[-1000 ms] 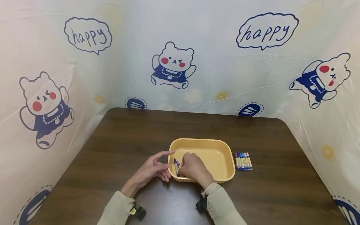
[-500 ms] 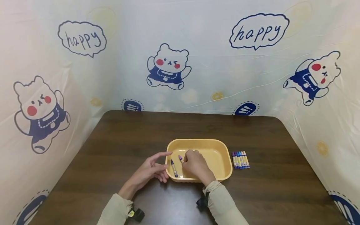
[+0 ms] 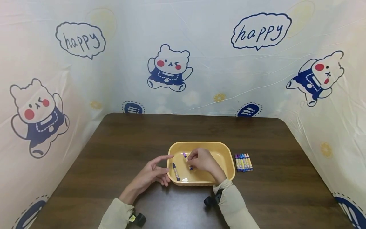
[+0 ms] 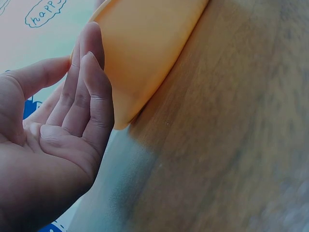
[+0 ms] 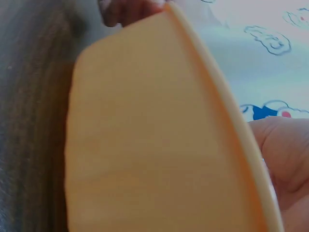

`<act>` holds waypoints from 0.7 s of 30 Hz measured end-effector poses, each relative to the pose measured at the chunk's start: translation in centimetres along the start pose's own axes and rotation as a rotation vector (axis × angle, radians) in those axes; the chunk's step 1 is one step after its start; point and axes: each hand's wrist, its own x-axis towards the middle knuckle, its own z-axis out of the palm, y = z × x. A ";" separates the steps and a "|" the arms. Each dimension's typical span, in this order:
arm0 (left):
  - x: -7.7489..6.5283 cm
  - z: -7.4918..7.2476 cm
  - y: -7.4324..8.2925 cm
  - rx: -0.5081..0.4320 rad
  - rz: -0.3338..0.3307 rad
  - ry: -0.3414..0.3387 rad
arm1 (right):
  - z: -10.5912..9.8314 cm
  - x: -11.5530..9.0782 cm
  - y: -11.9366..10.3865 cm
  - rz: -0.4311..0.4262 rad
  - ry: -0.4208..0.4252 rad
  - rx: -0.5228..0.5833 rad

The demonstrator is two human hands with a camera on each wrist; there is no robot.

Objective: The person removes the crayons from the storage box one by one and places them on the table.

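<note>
In the head view, a yellow plastic basin (image 3: 213, 183) stands on the table. My left hand (image 3: 151, 171) rests on its left rim with loosely straight fingers; in the left wrist view, the left hand (image 4: 72, 111) lies against the basin's outer wall (image 4: 145, 48). Inside the basin, my right hand (image 3: 204, 160) pinches a light purple crayon (image 3: 185, 156) with a yellow wrapper, which lies slanted. A dark-tipped crayon (image 3: 176, 172) lies left of it. In the right wrist view, the basin wall (image 5: 145, 121) hides most of the right hand (image 5: 289, 159), fingertips and crayon included.
Right of the basin, several crayons (image 3: 244, 163) lie side by side in a row, with purple, blue and pale tips. The brown table (image 3: 137, 133) is bounded at the back and sides by a printed curtain (image 3: 211, 70).
My right hand has moved right and away from me inside the basin, and the light purple crayon has moved with it, apart from the dark-tipped one. The left hand keeps its place on the rim.
</note>
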 end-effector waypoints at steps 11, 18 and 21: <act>-0.1 0.1 0.2 0.000 0.000 0.002 | -2.3 -0.3 0.5 -0.007 -0.058 0.276; 0.0 0.1 0.1 0.005 0.015 -0.005 | -3.3 -1.0 1.0 -0.022 -0.034 0.312; -0.1 0.1 0.1 0.007 0.016 -0.004 | -3.7 -1.8 1.6 -0.005 -0.017 0.314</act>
